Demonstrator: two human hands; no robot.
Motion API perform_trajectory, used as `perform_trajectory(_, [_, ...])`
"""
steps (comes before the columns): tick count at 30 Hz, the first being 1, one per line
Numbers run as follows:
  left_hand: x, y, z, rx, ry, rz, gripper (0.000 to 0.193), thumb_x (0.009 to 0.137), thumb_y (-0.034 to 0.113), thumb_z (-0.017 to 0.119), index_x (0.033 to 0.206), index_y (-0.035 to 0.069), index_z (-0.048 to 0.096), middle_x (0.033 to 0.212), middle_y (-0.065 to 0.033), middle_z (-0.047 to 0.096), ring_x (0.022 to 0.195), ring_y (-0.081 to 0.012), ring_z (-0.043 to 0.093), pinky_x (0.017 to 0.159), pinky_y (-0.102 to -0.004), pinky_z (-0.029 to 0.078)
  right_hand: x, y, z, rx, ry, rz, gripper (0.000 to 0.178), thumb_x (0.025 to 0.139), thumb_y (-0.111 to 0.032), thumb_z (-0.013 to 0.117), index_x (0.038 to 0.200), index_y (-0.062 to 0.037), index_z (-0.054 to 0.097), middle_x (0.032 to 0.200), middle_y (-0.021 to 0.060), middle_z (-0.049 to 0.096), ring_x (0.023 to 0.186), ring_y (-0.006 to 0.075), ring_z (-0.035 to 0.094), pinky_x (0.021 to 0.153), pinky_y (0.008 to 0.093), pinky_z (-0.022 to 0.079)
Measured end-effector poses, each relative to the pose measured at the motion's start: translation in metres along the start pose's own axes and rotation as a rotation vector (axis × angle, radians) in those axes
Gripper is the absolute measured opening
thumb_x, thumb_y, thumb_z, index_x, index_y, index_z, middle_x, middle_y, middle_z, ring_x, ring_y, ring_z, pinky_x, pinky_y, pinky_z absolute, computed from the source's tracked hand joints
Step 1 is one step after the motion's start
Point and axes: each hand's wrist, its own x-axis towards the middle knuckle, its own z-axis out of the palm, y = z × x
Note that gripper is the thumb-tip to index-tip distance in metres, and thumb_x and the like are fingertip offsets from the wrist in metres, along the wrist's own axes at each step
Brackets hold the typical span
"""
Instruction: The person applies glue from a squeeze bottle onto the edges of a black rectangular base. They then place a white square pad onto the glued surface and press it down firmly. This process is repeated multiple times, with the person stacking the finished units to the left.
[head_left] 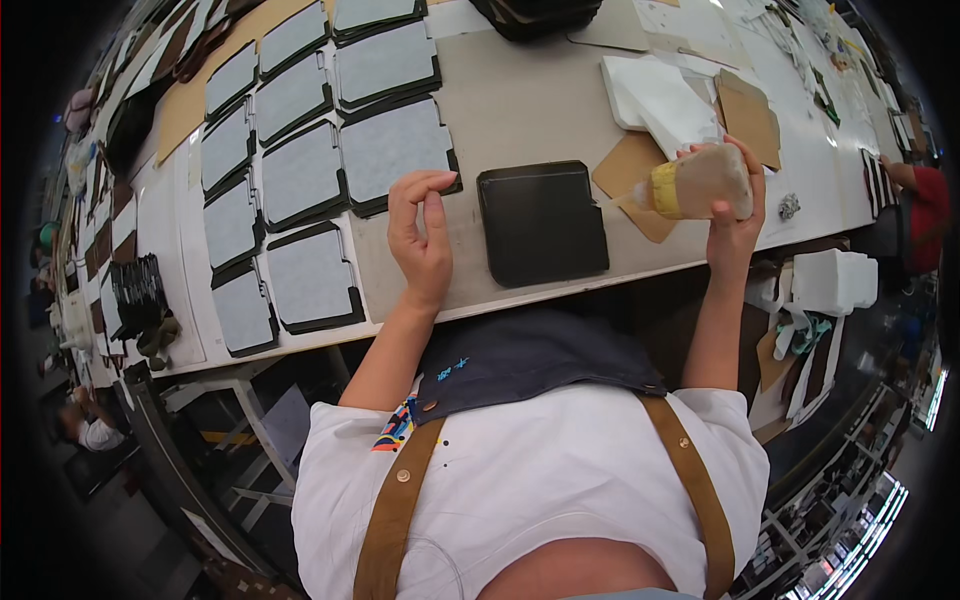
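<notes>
A black, flat, roughly square panel [543, 225] with a small step in its right edge lies in front of me near the table's edge. My right hand [738, 222] is wrapped round a translucent squeeze bottle [705, 186] with a yellow band at its neck. The bottle is tipped sideways, its narrow nozzle aimed left towards the panel's right edge. Left of the panel, my left hand [420, 240] hovers with loosely bent fingers, the thumb apart from them and nothing visible in its grasp. Rows of pale-faced, black-edged panels [305, 175] lie beyond it.
Brown card pieces [632, 185] and white sheets [655, 100] lie around the bottle. A dark stack [535, 15] stands at the far side of the table. A crumpled silvery lump [789, 206] rests at the right. Another person in red [925, 215] is at the right edge.
</notes>
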Motion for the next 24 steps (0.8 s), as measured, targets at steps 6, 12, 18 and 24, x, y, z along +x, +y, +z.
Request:
perform_trajectory(6, [0.000,0.000,0.003,-0.024,0.050,-0.005,0.017,0.097,-0.002,0.051,0.104,0.001,0.066,0.107,-0.0103,0.066,0.103,-0.0222,0.059,0.094,-0.0324,0.045,-0.004,-0.002,-0.001,0.049,-0.002,-0.015,0.087,0.078,-0.049,0.083,0.138,0.0009,0.046,0.118,0.0193,0.064,0.111,0.0337,0.066,0.101,0.0464,0.051])
perform_trajectory(12, [0.000,0.000,0.002,-0.014,0.029,-0.005,0.018,0.099,-0.001,0.049,0.106,0.000,0.065,0.110,-0.0109,0.065,0.106,-0.0215,0.059,0.097,-0.0322,0.044,-0.012,-0.007,-0.004,0.070,-0.019,0.003,0.088,0.075,-0.048,0.085,0.138,0.0012,0.047,0.117,0.0199,0.066,0.109,0.0347,0.067,0.098,0.0462,0.052])
perform_trajectory(18, [0.000,0.000,0.003,-0.003,0.023,-0.003,0.019,0.099,0.000,0.048,0.106,0.000,0.065,0.110,-0.0108,0.065,0.106,-0.0213,0.059,0.097,-0.0321,0.044,-0.015,-0.006,-0.002,0.026,-0.012,0.025,0.096,0.074,-0.058,0.083,0.139,0.0019,0.044,0.117,0.0198,0.064,0.109,0.0342,0.066,0.098,0.0466,0.052])
perform_trajectory(24, [-0.001,-0.002,-0.001,0.022,-0.014,0.003,0.021,0.103,0.003,0.045,0.111,-0.002,0.064,0.115,-0.0115,0.064,0.111,-0.0199,0.059,0.102,-0.0323,0.043,-0.013,0.000,0.000,0.087,-0.034,0.008,0.091,0.074,-0.052,0.086,0.137,0.0022,0.048,0.116,0.0181,0.066,0.108,0.0322,0.068,0.097,0.0453,0.053])
